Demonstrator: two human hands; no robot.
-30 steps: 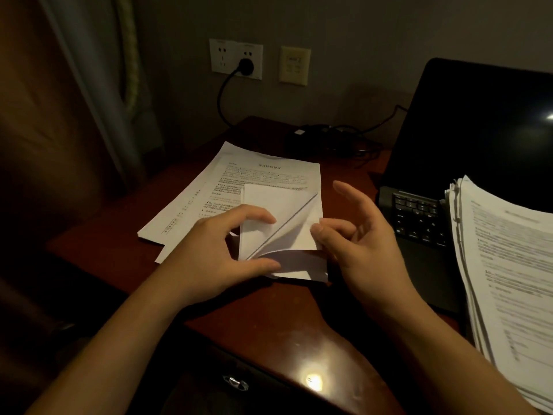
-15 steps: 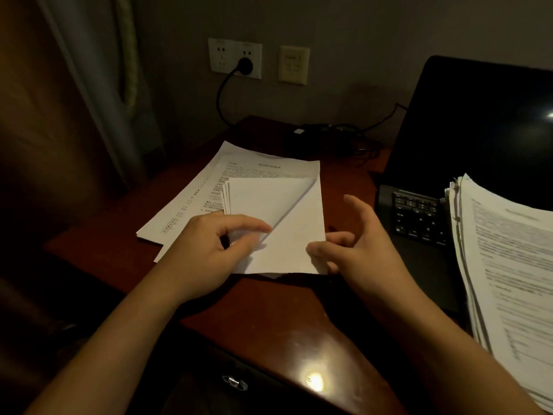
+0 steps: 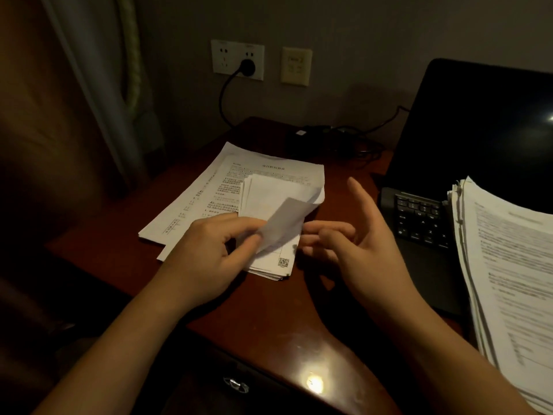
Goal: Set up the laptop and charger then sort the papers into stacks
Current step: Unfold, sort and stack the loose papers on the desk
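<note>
Now | left hand [image 3: 209, 259] grip pinches one sheet [image 3: 284, 226] | right hand [image 3: 359, 250] grip apart | three stacks [image 3: 203, 193] [image 3: 278, 265] [image 3: 508, 265]

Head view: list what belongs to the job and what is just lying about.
Job: open black laptop; black charger brick; small white paper slips, pinched by left hand; large printed sheets; tall printed paper stack.
Lying about: beige wall switch; pale curtain.
</note>
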